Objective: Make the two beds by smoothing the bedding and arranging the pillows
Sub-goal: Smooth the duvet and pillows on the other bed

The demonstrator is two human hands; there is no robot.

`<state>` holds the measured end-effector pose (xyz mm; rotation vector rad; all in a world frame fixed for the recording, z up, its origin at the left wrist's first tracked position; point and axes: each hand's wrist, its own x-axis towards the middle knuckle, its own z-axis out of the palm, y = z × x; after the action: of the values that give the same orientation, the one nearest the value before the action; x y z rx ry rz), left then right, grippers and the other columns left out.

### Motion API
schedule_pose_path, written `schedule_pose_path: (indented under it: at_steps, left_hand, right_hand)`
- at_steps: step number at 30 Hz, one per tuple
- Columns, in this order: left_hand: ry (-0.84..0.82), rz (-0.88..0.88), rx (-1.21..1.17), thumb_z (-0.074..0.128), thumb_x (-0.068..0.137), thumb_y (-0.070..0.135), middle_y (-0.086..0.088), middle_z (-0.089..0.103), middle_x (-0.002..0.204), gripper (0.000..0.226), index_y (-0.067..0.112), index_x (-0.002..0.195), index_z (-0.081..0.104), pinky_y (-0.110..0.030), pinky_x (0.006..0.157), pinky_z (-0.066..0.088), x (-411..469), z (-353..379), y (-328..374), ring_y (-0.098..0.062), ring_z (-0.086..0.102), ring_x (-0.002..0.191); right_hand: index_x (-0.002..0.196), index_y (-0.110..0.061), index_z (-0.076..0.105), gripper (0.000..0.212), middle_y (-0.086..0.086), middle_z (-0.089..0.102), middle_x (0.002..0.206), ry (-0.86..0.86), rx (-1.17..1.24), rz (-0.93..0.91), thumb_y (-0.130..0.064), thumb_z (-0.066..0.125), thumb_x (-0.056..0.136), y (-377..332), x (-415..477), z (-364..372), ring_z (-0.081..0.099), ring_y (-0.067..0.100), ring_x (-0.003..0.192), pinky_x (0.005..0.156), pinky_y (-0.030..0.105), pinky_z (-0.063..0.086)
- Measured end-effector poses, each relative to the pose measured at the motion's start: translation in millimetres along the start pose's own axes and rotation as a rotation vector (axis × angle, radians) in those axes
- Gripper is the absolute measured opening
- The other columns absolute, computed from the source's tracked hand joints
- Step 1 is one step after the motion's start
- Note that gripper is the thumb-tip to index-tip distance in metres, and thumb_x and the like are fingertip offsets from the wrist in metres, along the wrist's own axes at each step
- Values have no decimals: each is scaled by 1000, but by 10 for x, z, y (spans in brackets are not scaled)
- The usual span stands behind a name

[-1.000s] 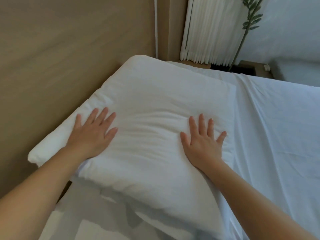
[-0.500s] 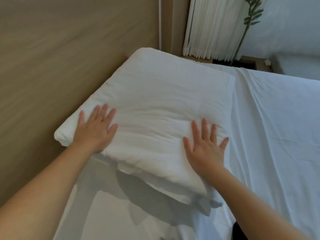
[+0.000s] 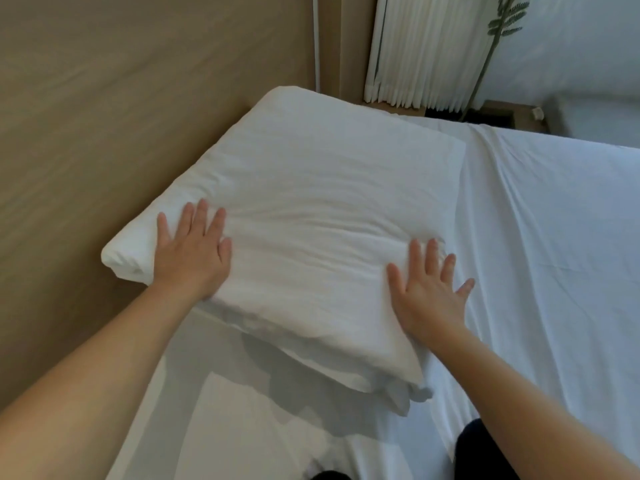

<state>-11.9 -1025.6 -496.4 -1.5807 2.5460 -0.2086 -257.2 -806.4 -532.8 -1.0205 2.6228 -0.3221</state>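
Both hands flat on the pillow

Left hand [image 3: 192, 258] and right hand [image 3: 427, 292] – fingers spread, pressing the white pillow [image 3: 311, 209] – it lies on the bed [image 3: 554, 271] against the headboard [image 3: 121, 116].

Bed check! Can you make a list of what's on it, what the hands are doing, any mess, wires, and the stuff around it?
Surface: white bed sheet, lightly creased.
Job's things: white pillow lies flat at the head end, against the wooden wall panel; wrinkled near the hands.
Clutter: nothing seen.
Hands: left hand and right hand both press flat on the pillow, fingers straight.
Cables: thin white strip runs down the wall; cannot tell if it is a cable.
Surroundings: white curtain, green plant, low wooden table.
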Motion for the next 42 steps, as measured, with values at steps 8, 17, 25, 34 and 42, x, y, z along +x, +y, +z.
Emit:
schedule_pose_path:
  at_steps: [8,17,25,34,42]
  left_hand:
    - [62,117,-210,5,99,51,-3,-13,163,64,24,156,-7,-52,120,-6,-63,-371,1133,-21,-13,150]
    - [-4,10,-217,-1,94,54,1,-18,162,69,25,155,-11,-52,119,-9,-70,-246,1359,-19,-16,149]
    - [-28,-100,-237,-2,94,53,-2,-18,162,69,23,155,-13,-53,120,-7,-622,-329,1586,-22,-16,149]
    - [15,-59,-198,4,98,53,-5,-18,162,68,20,154,-13,-54,119,-5,-1722,-197,1719,-23,-17,149]
    - [103,-54,-235,-6,88,52,-5,-13,162,72,20,151,-14,-52,118,1,-2313,437,1516,-24,-5,151]
  right_hand:
    - [156,-38,1,56,-16,-9,162,-4,-50,-669,-48,17,103,-508,798,-406,-15,12,149,118,54,-14]
    - [155,-38,1,58,-14,-14,162,35,-193,-731,-53,13,100,-206,1247,-367,-19,15,149,118,53,-14]
    - [156,-34,-4,64,-8,-15,163,-62,-173,-744,-56,9,98,-2,829,-395,-19,20,149,119,53,-10]
    - [155,-31,-8,69,-2,-20,162,-56,-120,-719,-59,2,93,466,-233,-110,-20,23,149,120,54,-3]
    - [156,-29,-3,63,1,-16,163,130,-48,-846,-50,12,99,684,-767,326,-19,24,149,121,51,-2]
